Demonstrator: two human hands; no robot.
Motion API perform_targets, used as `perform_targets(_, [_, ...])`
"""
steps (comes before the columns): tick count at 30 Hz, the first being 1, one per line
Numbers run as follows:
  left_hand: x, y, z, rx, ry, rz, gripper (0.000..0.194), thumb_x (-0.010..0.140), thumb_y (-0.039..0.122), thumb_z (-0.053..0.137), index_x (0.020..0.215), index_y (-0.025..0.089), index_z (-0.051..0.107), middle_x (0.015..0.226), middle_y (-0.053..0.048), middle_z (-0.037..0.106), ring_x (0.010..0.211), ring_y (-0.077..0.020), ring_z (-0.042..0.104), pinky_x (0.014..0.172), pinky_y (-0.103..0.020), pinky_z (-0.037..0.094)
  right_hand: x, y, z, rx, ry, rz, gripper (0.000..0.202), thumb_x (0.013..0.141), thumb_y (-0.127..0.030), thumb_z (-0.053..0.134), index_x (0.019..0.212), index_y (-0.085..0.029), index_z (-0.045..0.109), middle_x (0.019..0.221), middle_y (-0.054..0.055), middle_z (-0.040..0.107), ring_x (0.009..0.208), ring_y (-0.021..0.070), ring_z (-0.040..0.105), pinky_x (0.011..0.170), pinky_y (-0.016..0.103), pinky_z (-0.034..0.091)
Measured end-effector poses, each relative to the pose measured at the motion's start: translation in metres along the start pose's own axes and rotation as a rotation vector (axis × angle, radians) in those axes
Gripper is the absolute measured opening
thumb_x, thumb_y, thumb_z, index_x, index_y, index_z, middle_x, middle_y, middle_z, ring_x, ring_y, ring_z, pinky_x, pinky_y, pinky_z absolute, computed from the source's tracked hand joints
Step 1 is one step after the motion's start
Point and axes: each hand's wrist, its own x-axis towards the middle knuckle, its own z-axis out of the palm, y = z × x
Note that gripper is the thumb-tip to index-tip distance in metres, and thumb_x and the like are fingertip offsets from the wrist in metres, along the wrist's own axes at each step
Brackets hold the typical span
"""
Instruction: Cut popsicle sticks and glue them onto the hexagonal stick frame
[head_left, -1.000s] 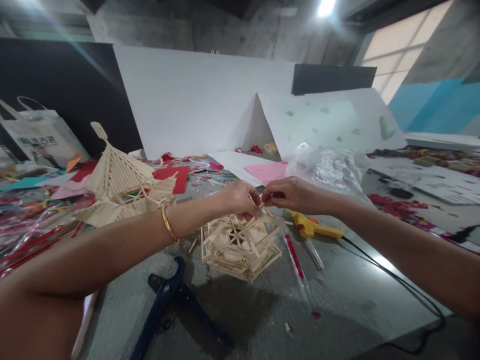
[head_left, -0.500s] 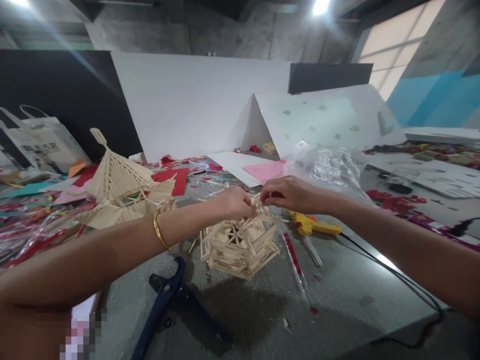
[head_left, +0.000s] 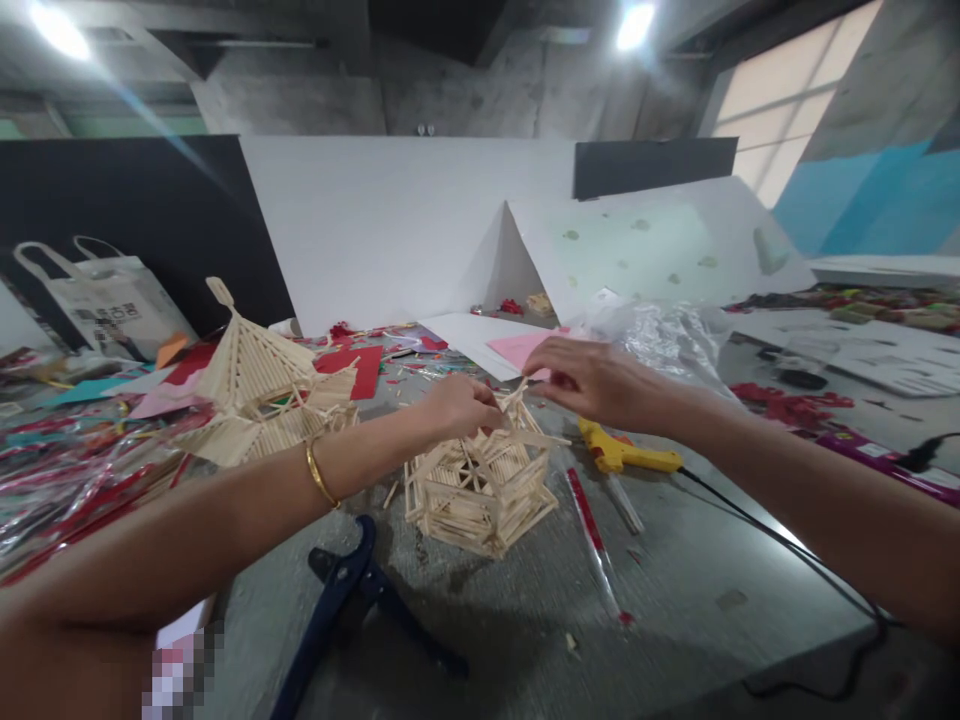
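A lantern-like structure of pale wooden sticks (head_left: 480,495) stands on the grey table in front of me. My left hand (head_left: 466,405) is closed at its upper far edge, with its fingertips against the sticks there. Just right of it, my right hand (head_left: 566,372) has thumb and fingers at the tip of a stick rising from the structure's far side; whether they grip it is too small to tell. A second stick model with a pointed roof (head_left: 251,360) stands to the left, behind my left forearm.
Blue cutters (head_left: 345,590) lie at the front. A yellow glue gun (head_left: 626,450) with a black cord and a red-and-clear glue stick packet (head_left: 592,525) lie right of the structure. Coloured paper and plastic wrap (head_left: 664,335) are behind; a white bag (head_left: 109,300) stands far left.
My right hand has risen slightly and its fingers have loosened a little from the sticks. My left hand stays at the structure's edge. The view has tilted slightly.
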Motion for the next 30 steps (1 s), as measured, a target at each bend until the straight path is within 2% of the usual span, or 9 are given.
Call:
perform_targets(4, [-0.008, 0.005, -0.016, -0.154, 0.201, 0.101, 0.013, 0.067, 0.030, 0.061, 0.066, 0.016, 0.062, 0.053, 0.003, 0.052, 0.049, -0.0064, 0.042, 0.049, -0.020, 0.034, -0.028, 0.007, -0.026, -0.021, 0.099, 0.218, 0.030, 0.086, -0.044, 0.048, 0.096, -0.021, 0.065, 0.088, 0.005, 0.066, 0.068, 0.0140, 0.058, 0.064, 0.028, 0.041])
perform_targets(7, [-0.018, 0.013, -0.028, -0.314, 0.306, 0.186, 0.013, 0.068, 0.030, 0.063, 0.069, 0.017, 0.062, 0.058, 0.002, 0.055, 0.051, -0.0060, 0.044, 0.050, -0.020, 0.034, -0.055, 0.024, -0.025, -0.013, -0.019, 0.404, 0.031, 0.082, -0.047, 0.051, 0.090, -0.021, 0.066, 0.078, 0.004, 0.067, 0.065, 0.0155, 0.058, 0.060, 0.028, 0.040])
perform_targets(10, [-0.039, 0.017, -0.034, -0.485, 0.379, 0.263, 0.013, 0.068, 0.029, 0.065, 0.069, 0.016, 0.063, 0.066, -0.001, 0.061, 0.056, -0.0069, 0.049, 0.054, -0.021, 0.039, -0.085, 0.026, -0.006, -0.021, -0.201, 0.502, 0.025, 0.083, -0.039, 0.051, 0.083, -0.019, 0.066, 0.076, 0.006, 0.068, 0.065, 0.0192, 0.060, 0.059, 0.030, 0.041])
perform_targets(14, [-0.091, 0.010, -0.036, -0.639, 0.528, 0.242, 0.010, 0.068, 0.025, 0.063, 0.067, 0.016, 0.062, 0.072, -0.004, 0.064, 0.063, -0.0101, 0.055, 0.058, -0.022, 0.045, -0.118, -0.026, 0.027, 0.023, -0.261, 0.392, 0.021, 0.085, -0.028, 0.047, 0.086, -0.017, 0.065, 0.082, 0.010, 0.068, 0.076, 0.0228, 0.063, 0.069, 0.035, 0.047])
perform_targets(17, [-0.142, -0.005, -0.032, -0.690, 0.642, 0.185, 0.006, 0.070, 0.024, 0.061, 0.068, 0.018, 0.062, 0.071, -0.003, 0.064, 0.066, -0.0121, 0.058, 0.060, -0.024, 0.048, -0.128, -0.090, 0.047, 0.155, -0.193, 0.074, 0.023, 0.089, -0.029, 0.042, 0.091, -0.020, 0.064, 0.090, 0.010, 0.067, 0.082, 0.0220, 0.064, 0.073, 0.034, 0.051])
perform_targets(20, [-0.192, -0.027, -0.020, -0.724, 0.765, 0.136, 0.004, 0.070, 0.024, 0.061, 0.069, 0.020, 0.061, 0.070, -0.001, 0.063, 0.067, -0.0123, 0.059, 0.062, -0.025, 0.049, -0.118, -0.149, 0.064, 0.246, -0.196, -0.106, 0.022, 0.089, -0.029, 0.044, 0.095, -0.019, 0.063, 0.093, 0.011, 0.067, 0.083, 0.0209, 0.064, 0.072, 0.034, 0.052])
perform_targets(23, [-0.233, -0.055, 0.001, -0.740, 0.847, 0.012, 0.009, 0.068, 0.026, 0.064, 0.068, 0.020, 0.059, 0.071, 0.001, 0.062, 0.063, -0.0098, 0.058, 0.063, -0.024, 0.048, -0.087, -0.188, 0.085, 0.158, -0.221, -0.163, 0.021, 0.087, -0.026, 0.045, 0.091, -0.016, 0.064, 0.091, 0.013, 0.067, 0.076, 0.0221, 0.063, 0.067, 0.034, 0.051])
perform_targets(26, [-0.258, -0.084, 0.023, -0.759, 0.815, -0.166, 0.015, 0.065, 0.028, 0.066, 0.068, 0.017, 0.057, 0.067, 0.002, 0.060, 0.061, -0.0089, 0.057, 0.063, -0.022, 0.047, -0.045, -0.205, 0.108, -0.005, -0.271, -0.045, 0.024, 0.086, -0.021, 0.043, 0.095, -0.012, 0.063, 0.089, 0.017, 0.066, 0.077, 0.0253, 0.063, 0.065, 0.036, 0.048])
perform_targets(30, [-0.261, -0.109, 0.040, -0.836, 0.721, -0.284, 0.018, 0.062, 0.028, 0.068, 0.067, 0.016, 0.057, 0.062, 0.002, 0.059, 0.061, -0.0095, 0.058, 0.061, -0.021, 0.045, 0.001, -0.207, 0.128, 0.042, -0.426, 0.113, 0.023, 0.082, -0.021, 0.046, 0.093, -0.011, 0.064, 0.093, 0.018, 0.068, 0.085, 0.0286, 0.063, 0.069, 0.036, 0.046])
